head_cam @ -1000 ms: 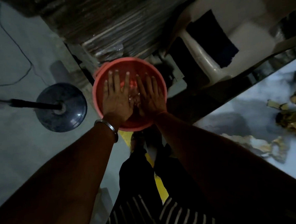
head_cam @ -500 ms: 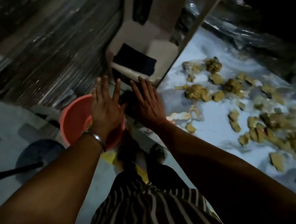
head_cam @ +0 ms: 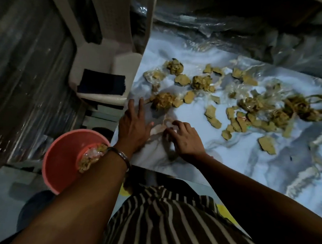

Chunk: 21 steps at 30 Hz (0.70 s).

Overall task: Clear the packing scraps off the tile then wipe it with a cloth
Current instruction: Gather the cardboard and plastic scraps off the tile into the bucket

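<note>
Tile, marbled blue-white, lies flat in front of the person; packing scraps (tan cardboard bits, crumpled wads, clear film) are strewn over its far half, thickest toward the right. Left hand is flat and open at the tile's near-left edge, fingers spread, holding nothing; right hand is curled, fingertips pinching at a pale film scrap between the two hands, though whether it is actually gripped I cannot tell. Pink tub sits just off the tile's left edge, some scraps already in it. Step in hand, as I judge it: gathering. Best done by raking pieces toward the tub side with the open palm; bunch film first (it clings and drags small bits); lift wads whole; keep the edge clear so nothing drops to the floor. Wiping not yet begun; the dark cloth lies on a white chair beyond the tile's corner.
</note>
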Tool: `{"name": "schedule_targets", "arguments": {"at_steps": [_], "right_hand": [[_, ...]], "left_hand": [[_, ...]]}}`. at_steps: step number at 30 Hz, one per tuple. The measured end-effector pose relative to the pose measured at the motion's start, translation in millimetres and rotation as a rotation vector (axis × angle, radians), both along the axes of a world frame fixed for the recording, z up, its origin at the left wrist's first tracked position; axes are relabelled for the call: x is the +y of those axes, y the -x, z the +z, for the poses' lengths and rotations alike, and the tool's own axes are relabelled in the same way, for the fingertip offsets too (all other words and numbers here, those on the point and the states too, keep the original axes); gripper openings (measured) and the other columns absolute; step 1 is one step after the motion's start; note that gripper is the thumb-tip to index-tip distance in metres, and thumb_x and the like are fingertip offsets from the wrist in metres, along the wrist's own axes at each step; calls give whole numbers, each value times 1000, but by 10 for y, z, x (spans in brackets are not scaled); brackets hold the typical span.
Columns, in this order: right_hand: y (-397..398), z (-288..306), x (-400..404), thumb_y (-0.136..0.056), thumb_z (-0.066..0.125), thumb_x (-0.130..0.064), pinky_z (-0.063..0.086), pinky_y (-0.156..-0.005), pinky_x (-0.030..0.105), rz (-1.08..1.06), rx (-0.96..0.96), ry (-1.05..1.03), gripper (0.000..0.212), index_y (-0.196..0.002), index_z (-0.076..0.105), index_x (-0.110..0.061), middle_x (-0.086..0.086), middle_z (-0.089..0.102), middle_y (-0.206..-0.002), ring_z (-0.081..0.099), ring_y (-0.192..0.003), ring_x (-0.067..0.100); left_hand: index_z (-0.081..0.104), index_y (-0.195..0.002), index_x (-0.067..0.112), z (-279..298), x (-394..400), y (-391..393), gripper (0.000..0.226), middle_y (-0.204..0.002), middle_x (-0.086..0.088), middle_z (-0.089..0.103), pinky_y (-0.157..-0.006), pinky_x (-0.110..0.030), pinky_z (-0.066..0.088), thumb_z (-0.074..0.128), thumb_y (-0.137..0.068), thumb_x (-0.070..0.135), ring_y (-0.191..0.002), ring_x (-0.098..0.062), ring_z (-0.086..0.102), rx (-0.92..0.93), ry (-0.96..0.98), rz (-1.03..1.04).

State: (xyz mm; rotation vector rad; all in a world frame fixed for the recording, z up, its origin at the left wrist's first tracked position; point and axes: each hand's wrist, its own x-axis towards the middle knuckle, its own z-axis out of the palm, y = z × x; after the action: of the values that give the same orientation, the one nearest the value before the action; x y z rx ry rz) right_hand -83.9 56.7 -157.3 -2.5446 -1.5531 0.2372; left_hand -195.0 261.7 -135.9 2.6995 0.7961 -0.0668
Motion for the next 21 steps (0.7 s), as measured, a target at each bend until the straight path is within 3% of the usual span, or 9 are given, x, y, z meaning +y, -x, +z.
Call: {"name": "schedule_targets", "arguments": {"at_steps": [5,7,11,15,18,21], "right_hand": [[-414,-6,-59,-100,50,-31,46,-66,32,-100,276,-88,23,-121,59,-28,1,44,-127,52,-94,18],[-569,-16,-16,-104,54,-26,47,-71,33,-177,345,-170,17,-119,59,-20,4,45,-123,55,-89,21],[-793,11,162,-99,64,-17,49,-83,32,-412,436,-239,31,-128,56,-12,9,43,-126,58,-99,30],[-960,123,314,-94,68,-15,52,-96,43,-497,342,-334,37,-129,55,-10,14,45,-128,53,-113,32],[-1099,177,456,-99,62,-36,45,-108,47,-476,325,-238,54,-147,46,-18,16,40,-147,41,-131,36],[-1202,178,628,-100,49,-60,41,-109,55,-412,372,-6,66,-157,31,-32,13,24,-162,25,-144,41]], "left_hand": [[27,-154,10,17,-115,-384,87,-155,-23,22,-84,-53,55,59,-89,59,-122,-50,51,-27,76,42],[22,-155,12,17,-124,-518,95,-156,-22,17,-86,-54,55,66,-85,59,-126,-50,47,-21,115,64],[9,-158,19,43,11,-729,121,-157,-21,11,-94,-59,52,78,-70,67,-134,-52,39,-19,196,93],[-6,-158,34,178,331,-902,159,-163,-15,-4,-111,-66,37,89,-38,76,-148,-52,12,43,237,112],[-14,-156,46,262,615,-1053,169,-165,-13,-22,-112,-74,28,97,-31,65,-150,-54,-7,91,294,43],[-20,-153,52,303,841,-1256,172,-162,-6,-38,-113,-74,20,100,-29,58,-150,-48,-24,199,302,-45]]}}
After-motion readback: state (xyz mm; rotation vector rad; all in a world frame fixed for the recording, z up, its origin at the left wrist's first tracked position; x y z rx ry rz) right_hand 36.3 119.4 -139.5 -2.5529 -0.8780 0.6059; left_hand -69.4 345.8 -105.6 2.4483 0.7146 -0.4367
